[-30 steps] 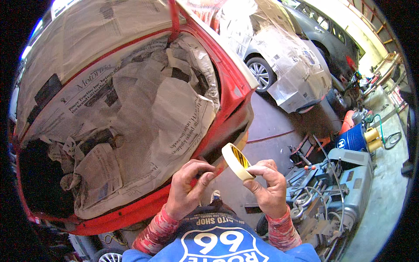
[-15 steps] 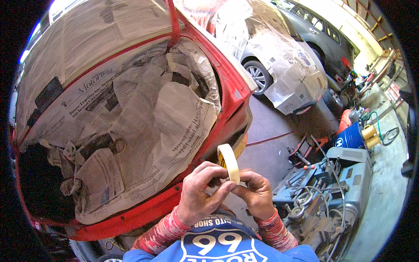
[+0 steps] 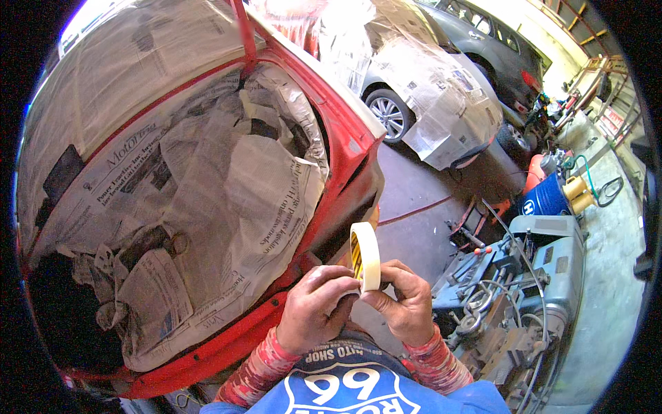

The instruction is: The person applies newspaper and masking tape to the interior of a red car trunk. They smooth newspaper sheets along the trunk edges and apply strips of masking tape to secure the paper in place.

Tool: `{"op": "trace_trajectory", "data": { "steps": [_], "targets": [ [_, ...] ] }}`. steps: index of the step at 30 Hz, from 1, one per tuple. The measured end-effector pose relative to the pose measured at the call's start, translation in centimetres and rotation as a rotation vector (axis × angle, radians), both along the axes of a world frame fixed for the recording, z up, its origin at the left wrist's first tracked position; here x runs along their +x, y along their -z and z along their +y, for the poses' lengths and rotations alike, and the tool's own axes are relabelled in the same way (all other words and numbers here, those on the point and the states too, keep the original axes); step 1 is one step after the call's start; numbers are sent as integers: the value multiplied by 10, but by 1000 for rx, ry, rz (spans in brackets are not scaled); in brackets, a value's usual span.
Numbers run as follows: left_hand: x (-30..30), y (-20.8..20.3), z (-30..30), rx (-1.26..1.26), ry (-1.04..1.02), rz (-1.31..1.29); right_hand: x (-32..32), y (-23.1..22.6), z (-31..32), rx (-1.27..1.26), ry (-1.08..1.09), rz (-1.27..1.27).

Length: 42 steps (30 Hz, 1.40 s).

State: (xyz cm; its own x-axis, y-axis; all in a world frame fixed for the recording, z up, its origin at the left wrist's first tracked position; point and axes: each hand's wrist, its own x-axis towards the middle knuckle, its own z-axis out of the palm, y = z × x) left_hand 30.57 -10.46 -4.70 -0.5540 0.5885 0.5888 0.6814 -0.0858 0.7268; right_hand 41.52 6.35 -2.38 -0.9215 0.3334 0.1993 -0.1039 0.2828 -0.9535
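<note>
A roll of cream masking tape [image 3: 370,259] stands on edge between my two hands, above my blue shirt. My right hand [image 3: 403,303] grips the roll's lower right side between thumb and fingers. On the other side, the closed fingers of my left hand [image 3: 316,307] pinch at the tape by the roll's lower edge, where a small pale bit shows at the fingertips. To the left is a red car body [image 3: 265,317], its opening covered with newspaper [image 3: 207,165].
A silver car [image 3: 476,134] partly wrapped in paper and plastic stands ahead, with a dark grey car [image 3: 476,41] behind it. At right are a grey metal machine [image 3: 552,259] with levers, a blue drum [image 3: 545,196] and a green hose [image 3: 590,176].
The tape roll has turned and shifted slightly right in my hands. My left fingers have curled in closer together. The view has swung a little, so the cars sit further left.
</note>
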Motion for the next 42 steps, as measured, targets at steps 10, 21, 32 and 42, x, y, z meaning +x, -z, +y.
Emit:
{"op": "trace_trajectory", "data": {
  "steps": [10, 21, 32, 42],
  "targets": [
    [3, -18, -6, 123, 105, -494, -8, 9, 8, 505, -41, 191],
    [1, -3, 3, 107, 141, -484, -10, -17, 16, 242, -36, 45],
    [-15, -8, -11, -4, 332, -521, -6, -18, 36, 389, 76, 39],
    [-2, -21, -8, 64, -66, -292, -1, -16, 36, 213, -55, -84]
  ]
}}
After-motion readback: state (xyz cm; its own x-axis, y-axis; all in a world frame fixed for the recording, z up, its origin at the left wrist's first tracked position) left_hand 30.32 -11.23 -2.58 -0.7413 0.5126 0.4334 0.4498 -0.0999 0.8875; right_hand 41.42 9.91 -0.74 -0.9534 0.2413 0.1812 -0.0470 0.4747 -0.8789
